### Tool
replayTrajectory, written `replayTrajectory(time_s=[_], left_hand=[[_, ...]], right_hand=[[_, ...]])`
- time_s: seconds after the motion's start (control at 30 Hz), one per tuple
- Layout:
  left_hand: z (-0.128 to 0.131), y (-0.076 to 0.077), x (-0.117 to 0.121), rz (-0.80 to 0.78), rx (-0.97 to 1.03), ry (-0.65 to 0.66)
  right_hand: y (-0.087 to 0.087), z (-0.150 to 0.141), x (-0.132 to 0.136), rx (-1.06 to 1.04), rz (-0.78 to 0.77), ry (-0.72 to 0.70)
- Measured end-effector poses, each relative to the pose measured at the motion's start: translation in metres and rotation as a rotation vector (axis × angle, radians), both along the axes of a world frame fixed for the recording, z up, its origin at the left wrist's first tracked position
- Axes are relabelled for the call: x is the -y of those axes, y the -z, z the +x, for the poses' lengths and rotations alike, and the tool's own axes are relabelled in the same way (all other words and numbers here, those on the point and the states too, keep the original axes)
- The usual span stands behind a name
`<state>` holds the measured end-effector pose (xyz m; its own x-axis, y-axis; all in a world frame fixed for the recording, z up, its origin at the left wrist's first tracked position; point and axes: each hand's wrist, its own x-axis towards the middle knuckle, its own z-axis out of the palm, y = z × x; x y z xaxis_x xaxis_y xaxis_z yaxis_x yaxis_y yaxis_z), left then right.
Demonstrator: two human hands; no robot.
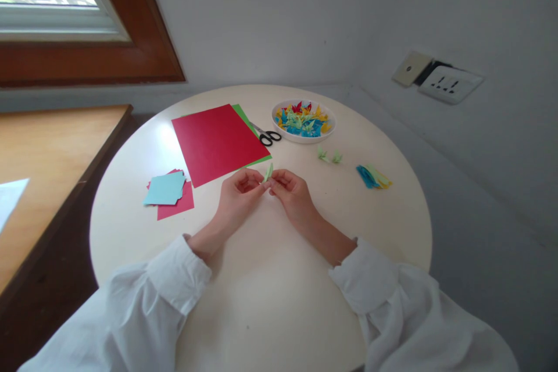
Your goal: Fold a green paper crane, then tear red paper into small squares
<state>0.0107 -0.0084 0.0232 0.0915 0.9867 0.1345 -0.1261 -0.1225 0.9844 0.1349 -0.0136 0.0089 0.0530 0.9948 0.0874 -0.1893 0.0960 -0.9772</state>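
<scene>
While the round white desk (261, 302) spans most of the view, a red sheet (220, 145) takes up its far left, lying over a green sheet (238, 110) that peeps out at the edges. To the right stands a white bowl (296, 139) heaped with folded paper (300, 119); a knock at the rim could spill some. The left hand (239, 195) and right hand (294, 195) meet near the middle, both drawn narrow, fingertips pinching one green piece (268, 172) between them. At the left lie blue squares (164, 189) over pink squares (176, 210); a sideways sweep of the arm could scatter them. Scissors (263, 132) rest beside the sheets, handles near the bowl, where a careless reach might bump both. At the right sits a bundle (367, 176) of coloured strips, and nearer the hands two small folds (322, 154). The green piece seems most at risk: pulling too hard could tear it or skew a crease, and the fingers hide part of it.
</scene>
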Motion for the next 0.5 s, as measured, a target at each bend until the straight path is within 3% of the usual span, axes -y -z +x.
replayTrajectory(time_s=[0.5], left_hand=[[-0.0018,0.0058,-0.0003,0.055,-0.051,-0.071]], right_hand=[[0.003,-0.0017,-0.0027,-0.045,-0.017,-0.006]])
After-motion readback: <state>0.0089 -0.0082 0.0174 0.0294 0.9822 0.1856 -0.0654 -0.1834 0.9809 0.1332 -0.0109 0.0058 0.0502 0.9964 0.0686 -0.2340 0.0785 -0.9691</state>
